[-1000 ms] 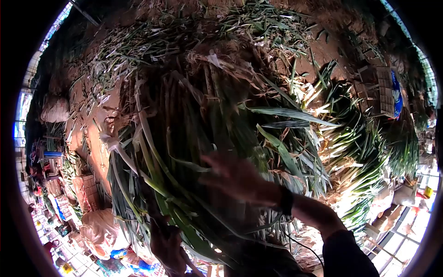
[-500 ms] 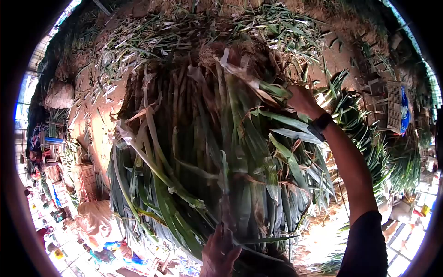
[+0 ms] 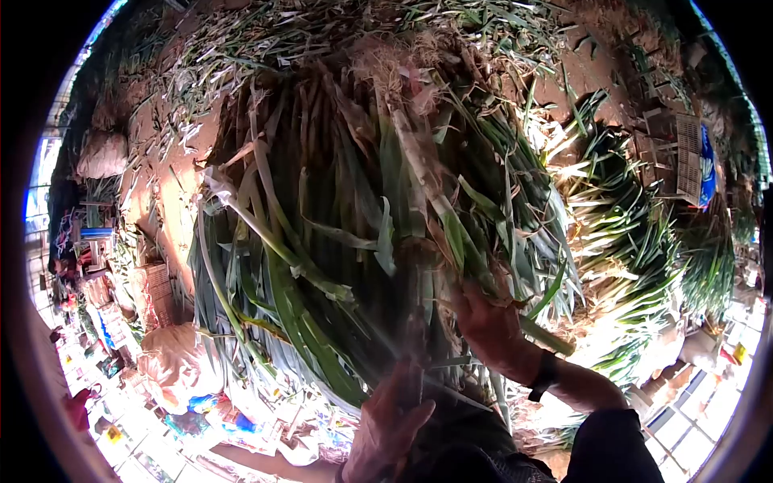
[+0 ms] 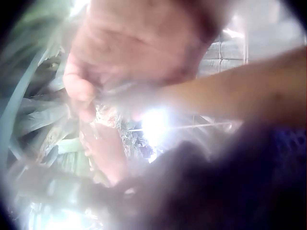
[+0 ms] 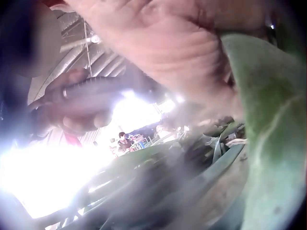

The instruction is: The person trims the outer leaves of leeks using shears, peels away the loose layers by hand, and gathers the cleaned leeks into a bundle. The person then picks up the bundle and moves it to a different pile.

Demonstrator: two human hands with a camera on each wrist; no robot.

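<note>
A large heap of leeks [image 3: 346, 185] lies before me, roots at the far side and leaves toward me. My right hand [image 3: 495, 334] grips one leek [image 3: 423, 165] by its leafy part. Its rooted end points away over the heap, and cut-looking leaves show past the hand's right side. In the right wrist view, a broad green leaf [image 5: 273, 129] stands beside the right palm. At the near edge of the heap my left hand [image 3: 390, 419] holds a narrow dark tool [image 5: 115, 87], blurred; I cannot tell its kind.
More leeks [image 3: 620, 249] lie in a row at the right, near a crate [image 3: 688, 157]. Leaf scraps [image 3: 258, 40] cover the ground beyond the heap. A pale sack [image 3: 173, 362] sits at the lower left.
My right hand swept from over the leaves to the heap's upper right, took a leek and drew it back toward me. My left hand moved right, from the lower left to the lower middle.
</note>
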